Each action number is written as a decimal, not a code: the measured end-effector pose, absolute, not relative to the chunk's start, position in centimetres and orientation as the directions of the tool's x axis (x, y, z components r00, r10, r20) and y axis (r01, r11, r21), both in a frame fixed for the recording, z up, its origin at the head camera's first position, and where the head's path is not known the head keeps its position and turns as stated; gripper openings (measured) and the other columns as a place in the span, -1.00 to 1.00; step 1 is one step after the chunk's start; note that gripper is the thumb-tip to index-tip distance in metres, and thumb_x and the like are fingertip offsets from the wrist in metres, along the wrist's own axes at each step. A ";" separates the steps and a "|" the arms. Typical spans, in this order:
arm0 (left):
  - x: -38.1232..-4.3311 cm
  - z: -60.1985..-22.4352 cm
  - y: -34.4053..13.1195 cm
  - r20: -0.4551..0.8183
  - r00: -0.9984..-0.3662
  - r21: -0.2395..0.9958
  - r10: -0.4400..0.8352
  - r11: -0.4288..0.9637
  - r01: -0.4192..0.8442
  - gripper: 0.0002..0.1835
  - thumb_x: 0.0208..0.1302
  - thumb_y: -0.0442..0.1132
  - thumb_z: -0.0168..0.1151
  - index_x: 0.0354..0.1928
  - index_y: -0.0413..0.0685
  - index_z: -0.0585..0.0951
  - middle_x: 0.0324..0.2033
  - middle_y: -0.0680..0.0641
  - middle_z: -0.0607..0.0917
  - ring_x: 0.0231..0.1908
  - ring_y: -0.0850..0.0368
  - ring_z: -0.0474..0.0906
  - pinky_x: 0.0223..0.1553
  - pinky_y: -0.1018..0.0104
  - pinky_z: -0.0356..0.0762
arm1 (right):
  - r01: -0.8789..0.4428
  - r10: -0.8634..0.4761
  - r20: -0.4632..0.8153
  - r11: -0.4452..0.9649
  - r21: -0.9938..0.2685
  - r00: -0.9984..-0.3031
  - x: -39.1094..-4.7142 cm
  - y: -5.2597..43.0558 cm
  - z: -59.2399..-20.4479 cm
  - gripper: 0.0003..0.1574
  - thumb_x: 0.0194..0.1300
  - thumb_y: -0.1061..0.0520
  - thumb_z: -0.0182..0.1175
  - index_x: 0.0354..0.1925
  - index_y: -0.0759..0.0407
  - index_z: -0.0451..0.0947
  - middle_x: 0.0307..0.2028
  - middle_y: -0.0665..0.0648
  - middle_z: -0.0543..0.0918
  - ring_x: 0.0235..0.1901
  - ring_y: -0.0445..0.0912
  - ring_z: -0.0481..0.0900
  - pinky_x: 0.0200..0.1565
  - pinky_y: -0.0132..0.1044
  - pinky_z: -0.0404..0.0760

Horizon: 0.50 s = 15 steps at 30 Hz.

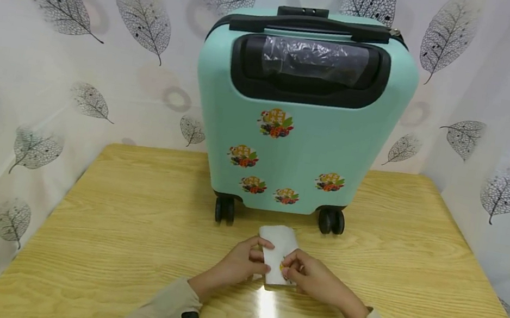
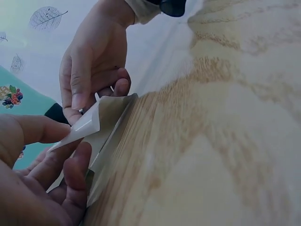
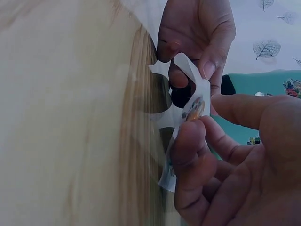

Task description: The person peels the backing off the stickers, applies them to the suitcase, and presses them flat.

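My left hand [image 1: 241, 260] grips the left edge of a white sticker sheet [image 1: 279, 238], held low over the table in front of the suitcase. The thumb and fingers of my right hand [image 1: 318, 283] pinch a small colourful fruit sticker [image 3: 194, 109] on the sheet's right side. In the left wrist view the sheet [image 2: 87, 126] bends upward between both hands. How much of the sticker is off its backing cannot be told. Behind the hands, a mint-green suitcase [image 1: 306, 150] stands upright on black wheels, with several like stickers on its face.
The wood-grain table [image 1: 143, 208] carries the suitcase near its back edge. A white backdrop with dark leaf prints [image 1: 143, 16] hangs behind and along both sides. Clear plastic wraps the suitcase's black handle recess [image 1: 311, 60]. A bright light streak lies on the table near the hands.
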<state>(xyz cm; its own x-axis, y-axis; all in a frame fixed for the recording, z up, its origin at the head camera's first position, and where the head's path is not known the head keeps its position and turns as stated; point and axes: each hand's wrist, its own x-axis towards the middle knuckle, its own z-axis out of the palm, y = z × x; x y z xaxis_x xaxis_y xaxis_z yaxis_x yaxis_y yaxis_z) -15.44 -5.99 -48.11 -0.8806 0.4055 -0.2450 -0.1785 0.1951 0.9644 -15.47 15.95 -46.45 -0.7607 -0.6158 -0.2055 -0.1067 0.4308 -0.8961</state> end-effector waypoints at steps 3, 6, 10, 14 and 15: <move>-15.4 -48.2 -5.9 -0.248 -0.888 0.966 0.388 0.164 -0.199 -0.56 0.20 -0.43 0.24 0.13 -0.18 0.43 -0.15 -0.26 0.74 -0.57 0.28 0.45 -0.61 0.45 0.28 | -0.098 -0.606 -0.207 0.430 -0.897 -0.768 -15.5 15.8 -46.4 -0.77 0.48 0.10 0.01 -0.07 0.27 0.40 -0.39 0.10 0.51 -0.63 -0.28 0.34 -0.56 -0.43 0.41; -15.3 -48.2 -5.8 -0.259 -0.889 0.965 0.378 0.135 -0.224 -0.57 0.19 -0.44 0.24 0.12 -0.17 0.44 -0.16 -0.25 0.74 -0.56 0.29 0.48 -0.60 0.44 0.28 | -0.094 -0.596 -0.207 0.434 -0.896 -0.776 -15.5 15.6 -46.3 -0.77 0.47 0.09 0.03 -0.10 0.26 0.39 -0.40 0.10 0.51 -0.63 -0.28 0.34 -0.56 -0.42 0.41; -15.2 -48.1 -5.8 -0.266 -0.888 0.964 0.375 0.111 -0.242 -0.56 0.19 -0.45 0.23 0.13 -0.19 0.44 -0.15 -0.27 0.73 -0.52 0.30 0.54 -0.58 0.44 0.32 | -0.105 -0.581 -0.192 0.438 -0.893 -0.791 -15.5 15.5 -46.4 -0.77 0.45 0.09 0.05 -0.11 0.26 0.40 -0.41 0.09 0.53 -0.61 -0.27 0.37 -0.56 -0.42 0.41; -15.2 -48.0 -5.7 -0.263 -0.889 0.965 0.375 0.099 -0.244 -0.56 0.19 -0.47 0.23 0.13 -0.22 0.43 -0.15 -0.30 0.73 -0.49 0.30 0.56 -0.55 0.44 0.35 | -0.110 -0.566 -0.175 0.434 -0.894 -0.806 -15.5 15.4 -46.4 -0.76 0.43 0.09 0.09 -0.12 0.27 0.42 -0.43 0.07 0.54 -0.60 -0.28 0.37 -0.56 -0.43 0.39; -15.1 -48.0 -5.7 -0.263 -0.889 0.965 0.374 0.099 -0.243 -0.56 0.19 -0.48 0.22 0.13 -0.22 0.43 -0.16 -0.30 0.73 -0.49 0.30 0.55 -0.55 0.44 0.35 | -0.110 -0.562 -0.173 0.434 -0.894 -0.809 -15.6 15.4 -46.4 -0.76 0.42 0.09 0.10 -0.13 0.27 0.42 -0.43 0.07 0.54 -0.60 -0.28 0.37 -0.57 -0.43 0.38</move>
